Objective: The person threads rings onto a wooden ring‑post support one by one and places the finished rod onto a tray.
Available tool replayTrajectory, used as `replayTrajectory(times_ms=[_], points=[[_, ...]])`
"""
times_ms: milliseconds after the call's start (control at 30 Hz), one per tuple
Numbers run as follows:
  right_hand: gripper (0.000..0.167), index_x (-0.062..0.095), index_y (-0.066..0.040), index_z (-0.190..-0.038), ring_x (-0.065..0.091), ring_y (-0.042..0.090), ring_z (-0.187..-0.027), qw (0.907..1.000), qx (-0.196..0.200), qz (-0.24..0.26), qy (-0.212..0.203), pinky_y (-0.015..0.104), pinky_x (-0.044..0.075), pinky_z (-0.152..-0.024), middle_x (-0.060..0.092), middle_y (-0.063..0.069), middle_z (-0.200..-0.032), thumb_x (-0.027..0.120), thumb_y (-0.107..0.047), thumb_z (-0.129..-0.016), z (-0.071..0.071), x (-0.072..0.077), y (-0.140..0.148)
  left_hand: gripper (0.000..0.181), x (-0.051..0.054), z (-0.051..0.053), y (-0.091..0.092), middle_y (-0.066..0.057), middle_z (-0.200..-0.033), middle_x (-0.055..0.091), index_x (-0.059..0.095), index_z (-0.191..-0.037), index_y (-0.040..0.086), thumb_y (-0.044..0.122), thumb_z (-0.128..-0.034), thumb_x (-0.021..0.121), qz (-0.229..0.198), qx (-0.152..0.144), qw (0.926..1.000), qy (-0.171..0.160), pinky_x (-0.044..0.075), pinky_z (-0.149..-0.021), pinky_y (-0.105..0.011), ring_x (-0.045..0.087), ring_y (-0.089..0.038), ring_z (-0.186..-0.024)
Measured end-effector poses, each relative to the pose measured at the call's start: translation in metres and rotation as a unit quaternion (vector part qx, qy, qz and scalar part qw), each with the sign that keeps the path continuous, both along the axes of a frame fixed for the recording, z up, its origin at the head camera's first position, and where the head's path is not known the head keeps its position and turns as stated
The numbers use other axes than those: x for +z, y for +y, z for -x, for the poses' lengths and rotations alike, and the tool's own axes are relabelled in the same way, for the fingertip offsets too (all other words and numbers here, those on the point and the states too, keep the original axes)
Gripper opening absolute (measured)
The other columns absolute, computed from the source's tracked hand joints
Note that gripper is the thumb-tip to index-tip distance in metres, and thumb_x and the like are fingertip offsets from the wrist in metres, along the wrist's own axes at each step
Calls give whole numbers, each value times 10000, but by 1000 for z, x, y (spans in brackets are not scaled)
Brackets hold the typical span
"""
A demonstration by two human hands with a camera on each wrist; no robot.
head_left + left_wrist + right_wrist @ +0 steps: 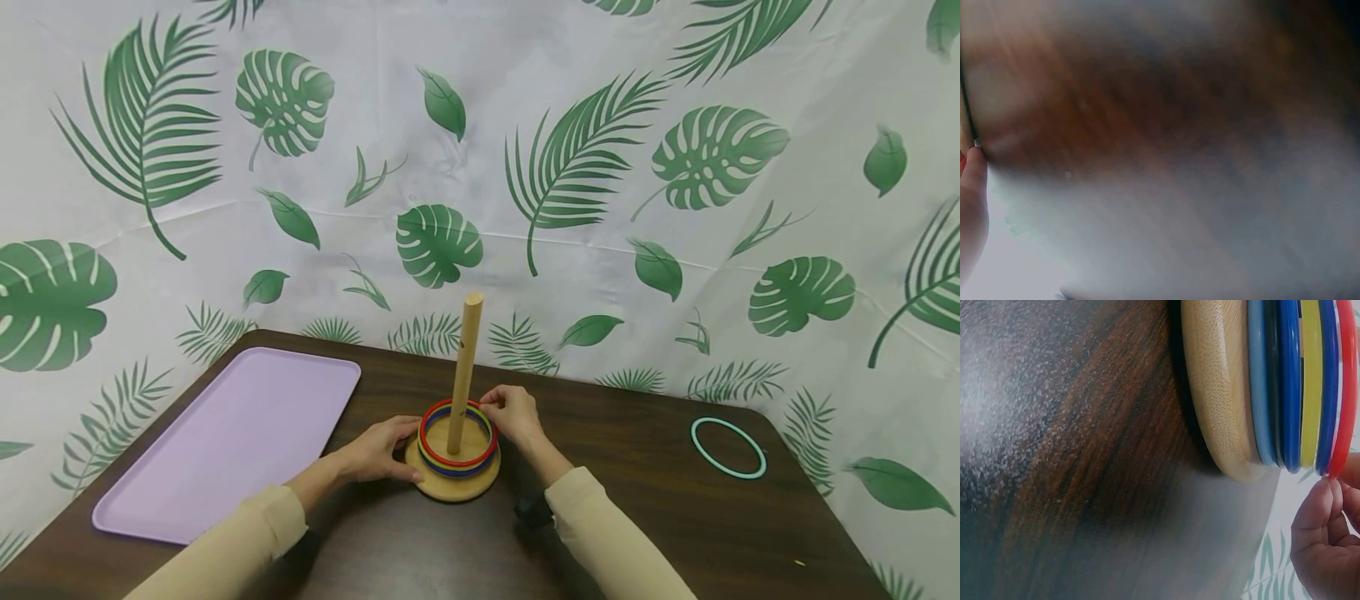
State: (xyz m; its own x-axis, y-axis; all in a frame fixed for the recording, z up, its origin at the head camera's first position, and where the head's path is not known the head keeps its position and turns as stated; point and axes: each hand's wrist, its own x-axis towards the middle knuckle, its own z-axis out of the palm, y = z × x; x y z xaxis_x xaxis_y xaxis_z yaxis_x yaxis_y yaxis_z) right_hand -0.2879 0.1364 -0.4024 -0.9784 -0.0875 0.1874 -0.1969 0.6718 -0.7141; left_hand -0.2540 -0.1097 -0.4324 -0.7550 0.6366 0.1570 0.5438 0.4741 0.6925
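A round wooden stand (450,492) with an upright peg (467,358) bears a stack of colored rings. Topmost is a red ring (459,463), with a yellow ring (1311,394) and blue rings (1290,394) lower down. At the bottom of the stack, the right wrist view shows a light blue ring (1259,394). My left hand (378,452) holds the left edge of the stand's base, thumb toward the front. On the far right side, my right hand (515,414) pinches the red ring between thumb and fingers. The left wrist view is blurred and catches only a fingertip at the base's edge.
A lilac tray (247,442) lies on the left of the dark wooden table (622,500). At the right lies a single mint-green ring (742,476). Behind the table hangs a white cloth (480,167) with green leaf prints.
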Motion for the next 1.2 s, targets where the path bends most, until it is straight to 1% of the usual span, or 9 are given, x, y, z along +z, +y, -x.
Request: replayTrajectory(times_ms=[33, 167, 367, 467, 567, 700, 833, 1033, 1200], points=[[46, 713, -48, -810, 512, 77, -570, 10000, -12, 51, -57, 220, 446, -512, 666, 34, -707, 699, -90, -821, 0, 0, 1, 805, 0, 0, 0, -273, -1359, 438, 424, -1344, -116, 276, -748, 799, 40, -2, 10000, 50, 430, -1000, -458, 412, -426, -1262], [44, 711, -47, -820, 528, 87, -589, 9996, -43, 240, -109, 227, 461, -531, 668, 44, -719, 696, -88, -823, 0, 1, 4, 814, 1, -1, 0, -264, -1365, 436, 417, -1352, -111, 286, -751, 796, 68, 30, 10000, 1, 419, -1010, -466, 409, -420, -1268], [62, 710, -38, -835, 510, 67, -582, 9988, -163, 417, 187, 220, 456, -539, 664, 47, -719, 691, -97, -834, 1, 0, 14, 825, 2, -2, -1, -264, -1371, 437, 414, -1354, -111, 302, -750, 795, 176, 81, 9998, 47, 386, -1022, -515, 405, -425, -1270], [75, 711, -30, -845, 508, 51, -544, 9971, -334, 595, 338, 206, 458, -514, 661, 56, -707, 693, -102, -836, 3, 1, 22, 828, 1, -1, -1, -266, -1378, 429, 410, -1355, -113, 299, -749, 796, 178, 101, 9998, 11, 386, -1025, -511, 398, -420, -1278], [90, 707, -24, -866, 517, 44, -528, 9949, -568, 751, 362, 192, 468, -498, 660, 66, -720, 690, -109, -846, 4, 2, 33, 831, 1, 0, -1, -267, -1383, 422, 406, -1356, -116, 300, -751, 794, 200, 117, 9997, -2, 387, -1023, -514, 394, -421, -1281], [112, 706, -16, -895, 527, 32, -534, 9915, -893, 872, 365, 174, 475, -511, 668, 89, -749, 675, -119, -863, 6, 4, 55, 834, 0, 1, 0, -264, -1391, 415, 402, -1358, -118, 300, -752, 793, 213, 152, 9996, -79, 371, -1037, -520, 387, -413, -1291], [133, 704, 5, -907, 525, 13, -525, 9880, -1157, 903, 487, 158, 465, -513, 663, 106, -742, 657, -117, -877, 5, 6, 83, 831, 0, 1, 0, -265, -1386, 421, 408, -1353, -120, 299, -749, 795, 206, 145, 9997, -71, 365, -1042, -522, 391, -415, -1287], [170, 697, 9, -934, 528, -8, -520, 9820, -1673, 699, 528, 144, 455, -505, 653, 61, -719, 638, -145, -896, -2, 3, 128, 823, 0, 0, 0, -272, -1378, 427, 417, -1349, -115, 301, -749, 796, 191, 108, 9998, -17, 365, -1036, -531, 395, -427, -1279], [195, 688, 25, -956, 537, -14, -517, 9750, -2069, 590, 552, 134, 466, -499, 662, 55, -733, 634, -154, -900, -7, -1, 163, 827, 0, 0, 0, -265, -1388, 416, 410, -1356, -113, 295, -749, 796, 98, 142, 9997, -193, 375, -1038, -509, 388, -414, -1289]])
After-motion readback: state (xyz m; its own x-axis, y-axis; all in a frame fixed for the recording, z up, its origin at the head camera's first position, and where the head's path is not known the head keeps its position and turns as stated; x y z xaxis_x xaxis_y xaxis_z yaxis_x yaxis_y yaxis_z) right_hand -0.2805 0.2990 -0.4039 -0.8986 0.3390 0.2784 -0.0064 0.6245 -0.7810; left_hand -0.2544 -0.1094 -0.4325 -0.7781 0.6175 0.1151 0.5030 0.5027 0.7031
